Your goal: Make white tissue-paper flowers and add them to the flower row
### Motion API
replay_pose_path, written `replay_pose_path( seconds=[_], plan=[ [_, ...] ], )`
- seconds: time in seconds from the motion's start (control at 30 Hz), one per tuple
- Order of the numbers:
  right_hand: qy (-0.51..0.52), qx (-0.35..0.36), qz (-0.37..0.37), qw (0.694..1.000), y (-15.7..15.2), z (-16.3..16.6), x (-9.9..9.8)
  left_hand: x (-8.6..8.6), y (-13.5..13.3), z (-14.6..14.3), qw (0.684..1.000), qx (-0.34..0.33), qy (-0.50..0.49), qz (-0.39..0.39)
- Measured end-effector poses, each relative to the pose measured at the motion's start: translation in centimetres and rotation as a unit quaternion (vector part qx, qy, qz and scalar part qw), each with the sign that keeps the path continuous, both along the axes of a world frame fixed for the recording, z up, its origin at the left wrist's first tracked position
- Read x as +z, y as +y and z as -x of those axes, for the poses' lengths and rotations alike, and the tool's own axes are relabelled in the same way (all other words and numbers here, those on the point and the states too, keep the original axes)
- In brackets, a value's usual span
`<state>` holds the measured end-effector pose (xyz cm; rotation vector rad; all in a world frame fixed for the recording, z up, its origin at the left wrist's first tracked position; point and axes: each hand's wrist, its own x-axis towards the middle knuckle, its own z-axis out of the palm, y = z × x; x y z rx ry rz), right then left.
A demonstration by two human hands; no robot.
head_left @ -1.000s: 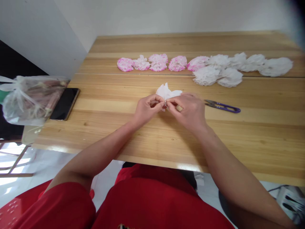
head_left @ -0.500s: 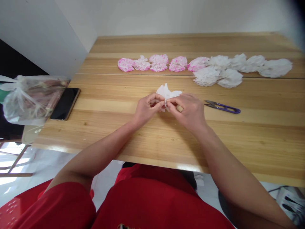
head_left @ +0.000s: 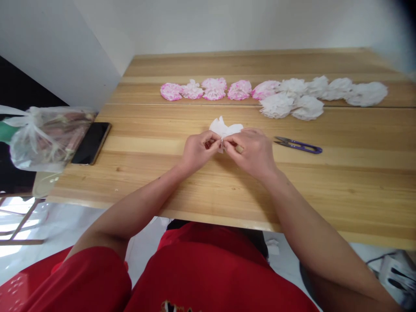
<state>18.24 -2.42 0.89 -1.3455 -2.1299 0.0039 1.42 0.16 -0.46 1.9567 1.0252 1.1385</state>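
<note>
A piece of white tissue paper [head_left: 224, 127], gathered at its middle and fanned out at the far side, is pinched between my hands above the table. My left hand [head_left: 200, 149] grips the gathered middle with thumb and forefinger. From the other side, my right hand [head_left: 251, 149] pinches the same spot, its fingertips touching or almost touching the left ones. The fingers cover much of the paper's near part. Right of my right hand lie purple-handled thread snips [head_left: 298, 144], their blades pointing left.
Along the back of the wooden table [head_left: 146, 143] runs a row of pink-edged paper flowers [head_left: 213, 88] and white paper flowers [head_left: 276, 105]. A phone [head_left: 91, 143] and a tied plastic bag [head_left: 42, 138] are at the left edge. A power strip [head_left: 394, 273] is low at right.
Both hands keep pinching the paper's middle, with only slight finger movement. The whole view has shifted a little.
</note>
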Motion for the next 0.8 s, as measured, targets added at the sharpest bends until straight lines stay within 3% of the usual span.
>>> replay_pose_path(
  seconds=[0.8],
  plan=[
    [0.074,-0.035,-0.015,0.997,0.4,0.0,-0.6,-1.7,1.2,0.2,0.995,0.003,-0.072,0.064]
  ],
)
